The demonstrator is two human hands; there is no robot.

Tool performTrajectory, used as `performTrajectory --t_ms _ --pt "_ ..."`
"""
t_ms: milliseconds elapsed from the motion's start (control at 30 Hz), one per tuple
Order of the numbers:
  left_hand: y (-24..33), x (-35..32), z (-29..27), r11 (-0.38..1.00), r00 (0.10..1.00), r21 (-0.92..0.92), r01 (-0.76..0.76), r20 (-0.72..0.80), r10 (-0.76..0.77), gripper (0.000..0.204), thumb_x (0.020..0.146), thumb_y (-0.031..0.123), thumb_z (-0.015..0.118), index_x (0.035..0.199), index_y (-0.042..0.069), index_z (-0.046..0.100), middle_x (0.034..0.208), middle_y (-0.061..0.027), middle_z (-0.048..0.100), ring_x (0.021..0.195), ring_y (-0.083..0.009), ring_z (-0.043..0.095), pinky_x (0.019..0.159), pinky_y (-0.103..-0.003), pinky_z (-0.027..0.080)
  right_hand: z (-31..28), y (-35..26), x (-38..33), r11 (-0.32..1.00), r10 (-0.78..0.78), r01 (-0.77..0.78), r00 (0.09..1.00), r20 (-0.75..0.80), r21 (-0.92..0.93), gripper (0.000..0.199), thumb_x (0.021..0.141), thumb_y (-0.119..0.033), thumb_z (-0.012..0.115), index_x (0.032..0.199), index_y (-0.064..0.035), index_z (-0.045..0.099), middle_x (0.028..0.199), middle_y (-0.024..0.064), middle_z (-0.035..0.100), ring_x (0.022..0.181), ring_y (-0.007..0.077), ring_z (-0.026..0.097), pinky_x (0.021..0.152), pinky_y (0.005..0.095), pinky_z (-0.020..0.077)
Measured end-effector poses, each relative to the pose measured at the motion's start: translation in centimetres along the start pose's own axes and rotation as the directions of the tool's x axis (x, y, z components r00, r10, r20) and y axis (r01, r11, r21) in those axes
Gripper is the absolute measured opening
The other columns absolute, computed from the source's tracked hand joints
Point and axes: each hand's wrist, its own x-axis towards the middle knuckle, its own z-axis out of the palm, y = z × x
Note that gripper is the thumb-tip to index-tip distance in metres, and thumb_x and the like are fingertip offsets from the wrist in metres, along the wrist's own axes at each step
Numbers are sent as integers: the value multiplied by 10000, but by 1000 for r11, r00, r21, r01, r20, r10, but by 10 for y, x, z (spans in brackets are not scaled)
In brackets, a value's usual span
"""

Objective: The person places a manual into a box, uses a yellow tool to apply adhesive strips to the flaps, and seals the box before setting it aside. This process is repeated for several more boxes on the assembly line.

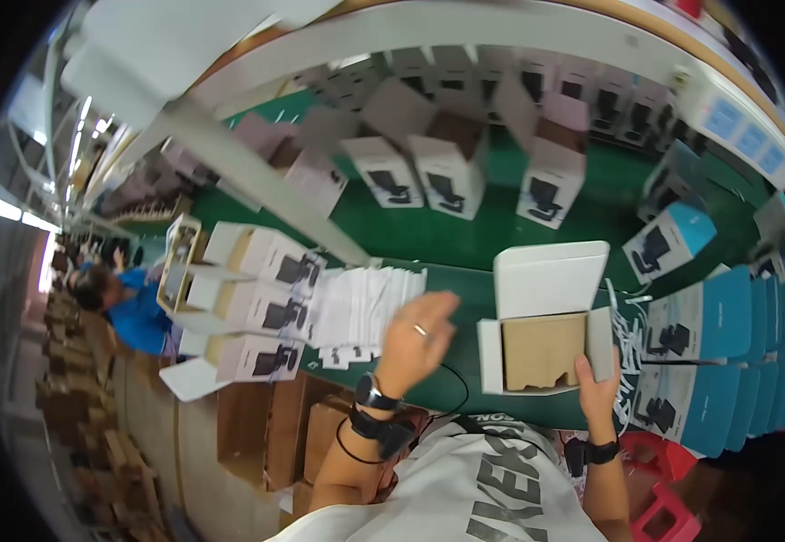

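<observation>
An opened white box (552,280) stands on the green bench in front of me, its lid raised and its side flaps out. A brown cardboard insert (544,350) fills its inside. My right hand (598,390) grips the box's near right corner, thumb at the insert's edge and fingers hidden outside. My left hand (418,341), with a ring on it, is in the air between the box and a stack of white leaflets (356,307). Its fingers are loosely bent and a little apart, and nothing shows in them.
Open printed boxes (271,312) stand left of the leaflets, with more (447,172) at the back. Blue-and-white cartons (709,316) are stacked at right beside white cables (626,352). A slanted post (266,181) crosses the bench. Brown cartons (275,434) lie below left. A person in blue (135,312) is farther left.
</observation>
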Motion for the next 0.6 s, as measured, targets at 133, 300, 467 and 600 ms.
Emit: performTrajectory --t_ms 133,300,467,600 --pt "-226 -108 -39 696 882 554 457 -386 -271 482 905 108 655 1317 -136 607 1344 -336 635 1260 -503 593 1143 -520 440 42 3 -30 998 -1 7 997 -82 69 534 934 -115 768 1368 -8 477 1155 66 631 1035 175 604 913 315 507" --pt "-330 -194 -92 471 705 529 706 -470 -531 456 919 197 620 1263 -101 655 1331 -360 633 1266 -503 604 1101 -526 481 30 1 -33 974 -184 130 929 320 185 539 961 -99 745 1398 -20 440 1044 39 650 882 145 613 807 298 517" --pt "-290 -98 -62 343 588 598 724 -276 -761 212 809 162 615 907 -2 708 1097 -282 697 989 -483 683 855 -563 574 -24 65 -90 901 327 -345 939 111 263 392 1029 -133 677 1361 -23 502 1042 62 663 808 136 605 742 282 512" --pt "-323 -154 -95 442 679 551 707 -357 -641 145 795 119 604 850 -8 646 846 -217 711 761 -400 663 799 -462 574 -1 73 -109 761 455 -502 865 212 411 224 1106 -177 549 1281 -41 577 1021 90 682 751 156 618 682 297 520"
